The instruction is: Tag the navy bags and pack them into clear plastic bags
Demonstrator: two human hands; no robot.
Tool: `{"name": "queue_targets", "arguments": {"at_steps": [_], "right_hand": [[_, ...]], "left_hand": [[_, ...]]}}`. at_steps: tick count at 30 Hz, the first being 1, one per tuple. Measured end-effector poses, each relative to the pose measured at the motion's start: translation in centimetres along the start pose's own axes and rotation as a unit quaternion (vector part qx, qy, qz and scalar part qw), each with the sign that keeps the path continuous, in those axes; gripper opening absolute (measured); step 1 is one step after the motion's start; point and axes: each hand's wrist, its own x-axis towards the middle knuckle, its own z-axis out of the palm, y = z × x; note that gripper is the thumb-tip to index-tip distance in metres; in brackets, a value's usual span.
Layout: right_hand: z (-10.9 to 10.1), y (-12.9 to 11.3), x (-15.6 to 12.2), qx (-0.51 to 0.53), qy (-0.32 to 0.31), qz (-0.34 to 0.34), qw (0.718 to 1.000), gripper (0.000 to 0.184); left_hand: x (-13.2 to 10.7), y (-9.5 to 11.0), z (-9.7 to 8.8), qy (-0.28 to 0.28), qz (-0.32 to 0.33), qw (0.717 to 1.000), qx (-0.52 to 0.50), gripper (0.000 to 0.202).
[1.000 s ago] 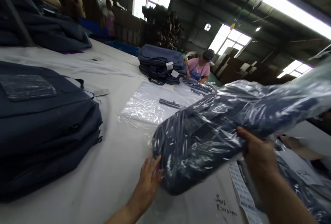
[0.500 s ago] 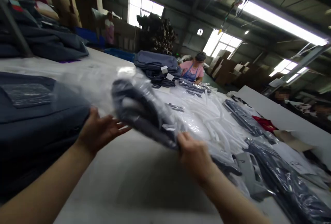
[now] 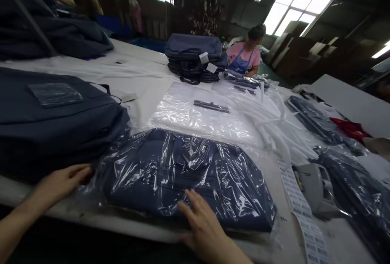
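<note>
- Two bare hands lie on the table, both flat and open, with nothing gripped.
- The left hand (image 3: 63,181) rests palm down, its fingertips just at the edge of the clear plastic sleeve (image 3: 122,166).
- The right hand (image 3: 202,225) presses spread fingers on the lower edge of the wrapped navy fabric bag (image 3: 185,178), without closing on it.
- That bag lies flat at the near edge of the white-covered work table (image 3: 137,69), fully inside its plastic and apparently done; whether the sleeve is sealed cannot be told.
- Other wrapped navy pieces (image 3: 356,191) lie to the right, beside a grey label dispenser (image 3: 317,189) and a strip of printed labels (image 3: 300,203).
- Left to handle, as things lie: the large unwrapped navy stack (image 3: 51,122) just beside the sleeve, a tagged navy stack (image 3: 193,59) farther off, and a flat clear plastic bag (image 3: 183,115) in between.
- White plastic strips (image 3: 271,122) lie heaped beside the flat bag.
- A co-worker in a pink top and blue apron (image 3: 243,55) stands across the table.
</note>
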Motion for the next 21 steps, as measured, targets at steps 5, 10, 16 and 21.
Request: {"name": "queue_targets", "arguments": {"at_steps": [5,10,16,21], "right_hand": [[-7.4,7.3,-3.2,-0.107,0.144,0.143,0.973,0.061],[-2.7,14.6,-8.4,-0.174,0.147,0.245,0.942,0.057],[4.3,16.5,-11.5,-0.161,0.18,0.253,0.937,0.058],[2.8,15.6,-10.7,-0.107,0.218,0.242,0.939,0.058]], "left_hand": [[-1.9,10.3,-2.0,0.147,0.295,0.944,0.024,0.054],[-1.9,9.7,5.5,0.044,0.35,0.924,0.148,0.06],[-2.4,3.7,10.7,0.051,0.318,0.933,0.161,0.061],[-3.1,3.7,9.9,0.035,0.313,0.94,0.133,0.056]]}}
